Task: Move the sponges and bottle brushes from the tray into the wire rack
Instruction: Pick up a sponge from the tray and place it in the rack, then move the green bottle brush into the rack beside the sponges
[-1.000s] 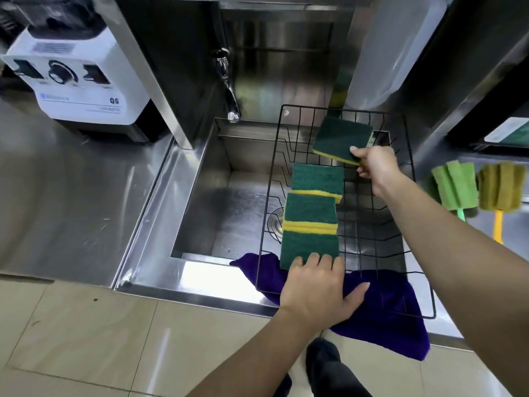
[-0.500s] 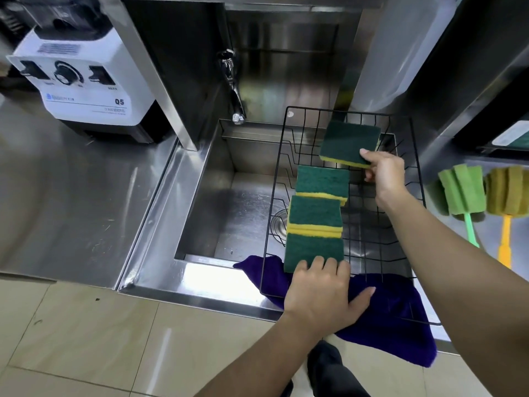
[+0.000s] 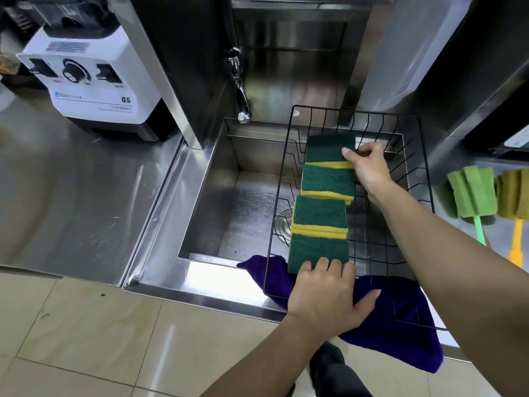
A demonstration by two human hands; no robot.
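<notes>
A black wire rack sits over the right side of the sink. Several green-and-yellow sponges lie in a row along its left side. My right hand pinches the right edge of the farthest sponge, which rests at the far end of the row. My left hand lies flat on the rack's near edge, fingertips touching the nearest sponge. A green bottle brush and a yellow bottle brush lie on the counter at the right.
A purple cloth lies under the rack's near edge. The sink basin is open to the left of the rack, with a tap above it. A white blender base stands on the steel counter at far left.
My right hand has lowered the farthest sponge from above the rack down onto the far end of the row. My left hand has stayed on the near edge.
</notes>
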